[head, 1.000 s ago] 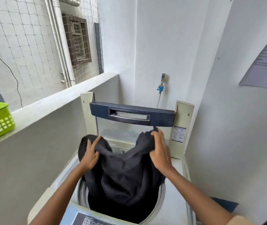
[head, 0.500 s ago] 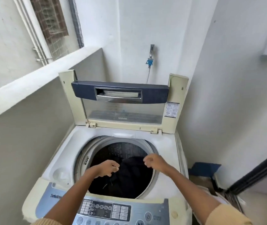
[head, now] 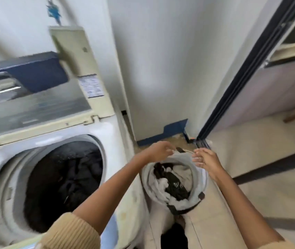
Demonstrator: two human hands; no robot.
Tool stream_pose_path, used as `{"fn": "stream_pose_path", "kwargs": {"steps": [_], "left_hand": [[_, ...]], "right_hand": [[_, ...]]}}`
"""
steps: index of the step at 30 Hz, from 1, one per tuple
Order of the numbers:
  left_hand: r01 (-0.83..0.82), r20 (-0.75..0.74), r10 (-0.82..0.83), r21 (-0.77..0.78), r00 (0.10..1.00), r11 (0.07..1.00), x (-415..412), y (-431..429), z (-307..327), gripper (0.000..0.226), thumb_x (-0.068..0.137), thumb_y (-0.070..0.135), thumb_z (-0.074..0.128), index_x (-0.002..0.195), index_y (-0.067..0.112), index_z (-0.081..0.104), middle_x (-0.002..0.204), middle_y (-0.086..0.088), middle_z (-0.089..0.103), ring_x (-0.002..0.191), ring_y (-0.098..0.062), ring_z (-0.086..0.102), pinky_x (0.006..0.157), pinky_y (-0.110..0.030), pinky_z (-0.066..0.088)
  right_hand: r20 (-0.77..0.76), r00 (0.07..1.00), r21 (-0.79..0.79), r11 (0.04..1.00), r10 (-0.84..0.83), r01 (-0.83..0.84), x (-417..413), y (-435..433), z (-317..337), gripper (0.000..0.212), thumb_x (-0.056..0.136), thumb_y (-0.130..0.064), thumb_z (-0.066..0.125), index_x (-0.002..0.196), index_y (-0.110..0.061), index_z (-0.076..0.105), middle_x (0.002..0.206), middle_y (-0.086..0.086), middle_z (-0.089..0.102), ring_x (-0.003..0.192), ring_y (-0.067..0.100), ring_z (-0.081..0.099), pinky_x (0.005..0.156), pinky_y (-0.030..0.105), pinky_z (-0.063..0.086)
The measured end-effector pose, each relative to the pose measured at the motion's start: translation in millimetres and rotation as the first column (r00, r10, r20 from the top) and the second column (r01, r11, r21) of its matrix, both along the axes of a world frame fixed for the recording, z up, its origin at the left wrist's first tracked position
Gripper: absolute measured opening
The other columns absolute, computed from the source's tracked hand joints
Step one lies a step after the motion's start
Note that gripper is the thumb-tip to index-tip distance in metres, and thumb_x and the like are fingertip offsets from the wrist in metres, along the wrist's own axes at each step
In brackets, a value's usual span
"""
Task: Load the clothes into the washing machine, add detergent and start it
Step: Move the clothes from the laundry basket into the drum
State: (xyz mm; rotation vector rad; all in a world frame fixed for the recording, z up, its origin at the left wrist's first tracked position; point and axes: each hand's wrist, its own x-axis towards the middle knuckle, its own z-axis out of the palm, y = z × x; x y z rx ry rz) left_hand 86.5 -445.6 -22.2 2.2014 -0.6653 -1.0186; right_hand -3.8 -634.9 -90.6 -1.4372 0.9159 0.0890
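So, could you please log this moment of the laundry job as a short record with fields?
washer lid: up
drum: holds dark clothes
laundry bag: on the floor right of the washer, open, with dark and white clothes
left hand: over the bag's far rim, empty, fingers curled
right hand: over the bag's right rim, open, empty
detergent: none in view

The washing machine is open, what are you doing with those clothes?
A person is loading laundry. The white top-loading washing machine stands with its lid up, and dark clothes already lie in its drum. Both bare hands now reach over the round grey laundry basket on the floor beside it, which holds black and white clothes. The left hand and the open right hand hover at its rim; neither clearly grips a garment yet.
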Motion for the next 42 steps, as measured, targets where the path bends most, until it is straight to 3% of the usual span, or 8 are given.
{"fn": "stream_pose_path", "kwargs": {"steps": [9,15,21,25,27,32,38,42], "left_hand": [[-0.105,-0.125,0.176,0.439,0.976,0.892,-10,-106,-212,0.031,0.095,0.016,0.041,0.116,0.007,0.062,0.125,-0.014,0.06,0.111,-0.027,0.058,0.087,-0.03,0.044],[-0.056,-0.269,0.24,0.548,0.933,0.834,-41,-86,-348,0.037,0.096,0.015,0.038,0.06,0.024,0.035,0.092,-0.007,0.059,0.098,-0.025,0.054,0.087,-0.029,0.042],[-0.092,-0.332,0.294,0.509,0.896,0.856,-48,-68,-431,0.031,0.096,0.01,0.04,0.113,-0.006,0.061,0.122,-0.019,0.061,0.116,-0.03,0.054,0.091,-0.024,0.037],[-0.131,-0.298,0.309,0.494,0.903,0.86,-46,-66,-466,0.03,0.094,0.012,0.043,0.115,0.0,0.061,0.122,-0.014,0.062,0.116,-0.026,0.054,0.092,-0.022,0.037],[-0.164,-0.28,0.332,0.487,0.901,0.858,-45,-63,-476,0.03,0.094,0.011,0.043,0.115,0.001,0.061,0.122,-0.014,0.062,0.116,-0.026,0.055,0.088,-0.018,0.036],[-0.189,-0.294,0.365,0.489,0.883,0.852,-41,-60,-461,0.027,0.093,0.01,0.042,0.111,0.008,0.062,0.117,-0.008,0.063,0.113,-0.022,0.055,0.086,-0.019,0.037],[-0.431,-0.311,0.547,0.371,0.777,0.823,-35,-65,-387,0.037,0.089,-0.001,0.049,0.125,0.01,0.047,0.095,-0.011,0.062,0.076,-0.015,0.057,0.069,-0.019,0.051],[-0.286,-0.314,0.325,0.165,0.892,0.944,-38,-65,-312,0.104,0.075,0.0,0.071,0.145,0.018,-0.003,0.134,0.004,0.029,0.126,-0.011,0.038,0.095,-0.015,0.036]], "right_hand": [[-0.378,0.924,0.19,0.982,0.053,0.022,-18,-39,-190,0.017,0.093,-0.005,0.045,0.079,-0.008,0.055,0.061,0.007,0.055,0.044,0.016,0.05,0.046,0.021,0.036],[-0.493,0.833,0.141,0.968,0.251,-0.208,-9,-38,-336,0.025,0.089,-0.01,0.045,0.087,0.013,0.056,0.073,0.012,0.046,0.064,0.022,0.041,0.059,0.032,0.032],[-0.533,0.555,0.064,0.685,0.638,-0.725,-2,-21,-457,0.027,0.092,-0.01,0.044,0.109,0.001,0.061,0.12,0.019,0.057,0.115,0.033,0.052,0.091,0.032,0.04],[-0.513,0.556,0.089,0.685,0.654,-0.723,1,-9,-513,0.089,0.089,-0.022,0.058,0.148,-0.021,-0.009,0.157,0.008,-0.014,0.144,0.033,0.012,0.106,0.047,0.037],[-0.516,0.638,0.227,0.81,0.571,-0.542,5,-7,-531,0.102,0.086,-0.021,0.064,0.146,-0.026,-0.019,0.158,0.008,-0.002,0.138,0.033,0.026,0.098,0.049,0.044],[-0.523,0.487,0.29,0.683,0.7,-0.67,9,-19,-504,0.017,0.086,-0.014,0.055,0.104,-0.012,0.053,0.098,0.014,0.056,0.07,0.024,0.051,0.055,0.032,0.048],[-0.227,0.758,0.009,0.78,0.611,-0.626,24,-30,-371,0.026,0.086,0.001,0.047,0.108,0.007,0.061,0.087,0.008,0.058,0.08,0.024,0.054,0.059,0.023,0.042],[-0.057,0.74,-0.011,0.741,0.67,-0.672,33,-29,-239,0.021,0.087,0.004,0.047,0.096,-0.009,0.06,0.076,-0.002,0.057,0.065,0.009,0.055,0.048,0.007,0.04]]}}
